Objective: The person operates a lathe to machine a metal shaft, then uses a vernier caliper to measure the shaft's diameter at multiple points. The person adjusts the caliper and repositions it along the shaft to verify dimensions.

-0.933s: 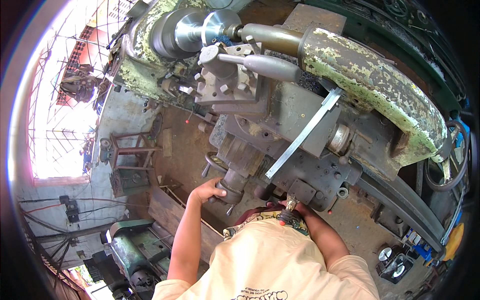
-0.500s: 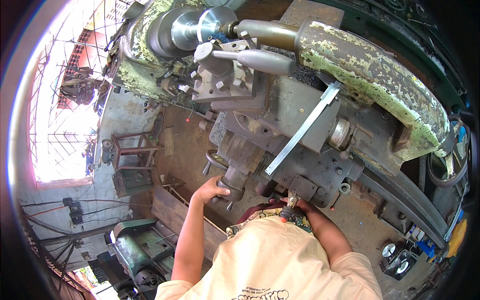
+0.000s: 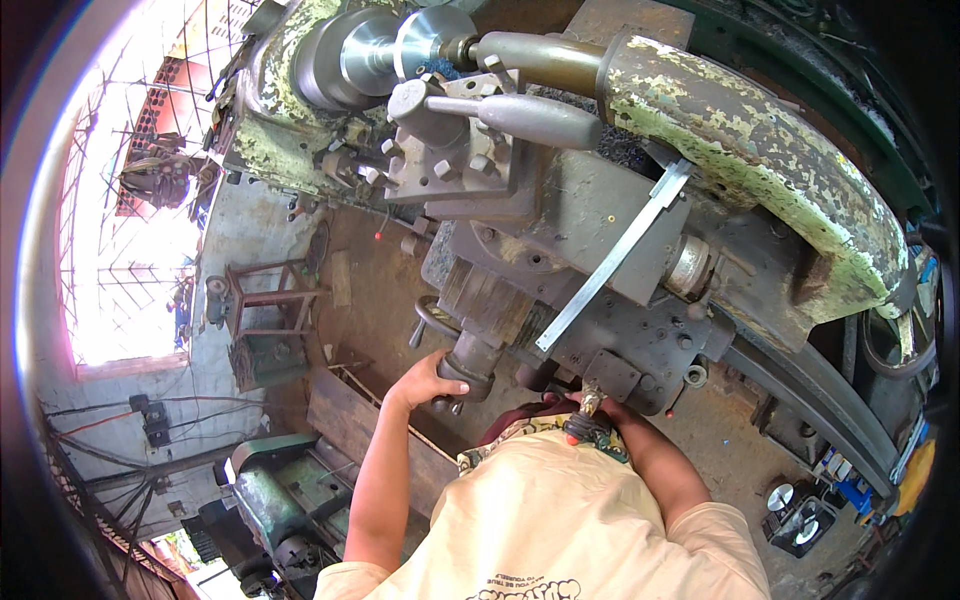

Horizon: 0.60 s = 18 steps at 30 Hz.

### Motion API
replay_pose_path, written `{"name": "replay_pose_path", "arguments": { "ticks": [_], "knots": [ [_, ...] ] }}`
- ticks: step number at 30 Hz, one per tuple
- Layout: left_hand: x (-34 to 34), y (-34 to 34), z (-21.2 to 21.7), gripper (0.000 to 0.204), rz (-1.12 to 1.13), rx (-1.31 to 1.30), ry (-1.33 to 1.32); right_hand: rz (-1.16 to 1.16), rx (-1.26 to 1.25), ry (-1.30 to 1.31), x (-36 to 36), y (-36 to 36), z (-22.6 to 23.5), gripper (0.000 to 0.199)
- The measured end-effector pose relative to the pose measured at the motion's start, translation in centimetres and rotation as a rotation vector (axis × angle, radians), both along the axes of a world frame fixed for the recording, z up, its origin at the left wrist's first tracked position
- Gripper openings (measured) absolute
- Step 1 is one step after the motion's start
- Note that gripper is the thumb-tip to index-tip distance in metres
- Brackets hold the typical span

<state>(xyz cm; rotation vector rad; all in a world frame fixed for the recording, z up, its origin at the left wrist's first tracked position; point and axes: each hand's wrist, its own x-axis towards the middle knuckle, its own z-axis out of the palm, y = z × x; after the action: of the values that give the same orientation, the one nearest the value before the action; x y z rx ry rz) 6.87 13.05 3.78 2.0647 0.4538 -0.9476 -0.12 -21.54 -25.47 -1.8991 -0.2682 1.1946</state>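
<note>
My left hand (image 3: pixel 424 381) is closed around the grey cross-slide crank (image 3: pixel 468 370) of a metal lathe, thumb on top of its hub. My right hand (image 3: pixel 603 407) is at the carriage front, beside a lever with a red knob (image 3: pixel 573 439); most of its fingers are hidden behind the lever and my shirt. A shiny stepped metal workpiece (image 3: pixel 421 42) sits between the chuck (image 3: pixel 326 62) and the tailstock centre. Below it stands the square tool post (image 3: pixel 455 165) with its long clamping handle (image 3: pixel 540 120). Blue swarf lies at the tool.
A steel caliper (image 3: pixel 615 255) rests across the carriage. The tailstock (image 3: pixel 760 160), its green paint flaking, fills the upper right. Another green machine (image 3: pixel 285 500) stands at lower left, near a wooden stand (image 3: pixel 270 298). Small items (image 3: pixel 800 515) sit on the floor at right.
The crank's small handles under my left hand have shifted slightly. A bright white band on the workpiece's rim no longer shows. The whole view has moved a little; both hands keep their places.
</note>
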Motion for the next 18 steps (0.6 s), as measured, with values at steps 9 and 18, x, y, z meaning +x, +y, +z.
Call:
{"name": "replay_pose_path", "arguments": {
  "ticks": [9,18],
  "knots": [
    [0.2,2.7,-2.9,0.099,0.173,-0.303,0.133,0.008,0.005,0.012,0.6,0.2,-0.2,0.055],
    [0.4,3.7,-4.4,0.102,0.234,-0.505,0.215,0.025,0.009,0.025,1.4,0.3,-0.2,0.055]
  ]
}}
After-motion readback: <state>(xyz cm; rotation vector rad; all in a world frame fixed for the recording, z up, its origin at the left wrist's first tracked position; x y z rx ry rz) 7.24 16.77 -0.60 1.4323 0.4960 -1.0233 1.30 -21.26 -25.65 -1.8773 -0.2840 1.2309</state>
